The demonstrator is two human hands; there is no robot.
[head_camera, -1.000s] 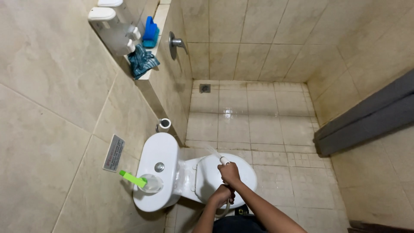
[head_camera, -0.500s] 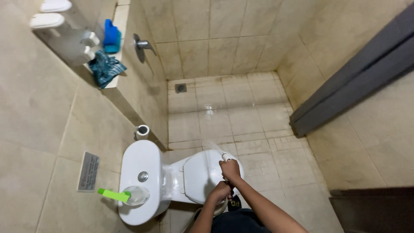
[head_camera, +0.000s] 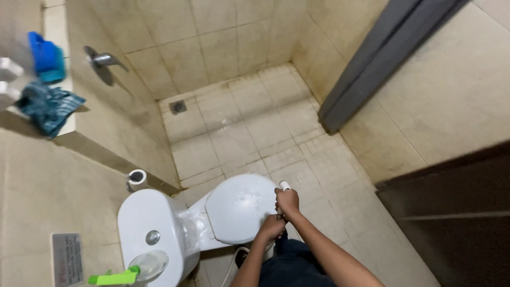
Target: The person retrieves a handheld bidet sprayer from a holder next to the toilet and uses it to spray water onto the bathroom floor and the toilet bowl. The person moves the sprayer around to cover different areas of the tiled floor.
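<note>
The right hand is gripping a small white spray nozzle, whose tip is poking out above the knuckles, just beside the right edge of the closed toilet lid. The left hand is curled into a fist just below it, at the lid's front edge; whether it is clasping the hose or the nozzle handle cannot be told, since the fingers are hiding whatever lies inside. A thin white hose is hanging beneath the bowl, near the person's dark trousers.

The lid is showing wet streaks and a foamy patch near its middle. Behind it the white cistern is carrying a round flush button and a clear bottle with a bright green trigger head (lying on its side at the cistern's near end). A grey rectangular plate with red lettering is fixed to the beige wall tile left of the cistern. A toilet roll is sitting on a holder by the wall. Up on the ledge, a blue bottle is standing beside a crumpled teal cloth, with a white container partly visible at the frame's edge.
</note>
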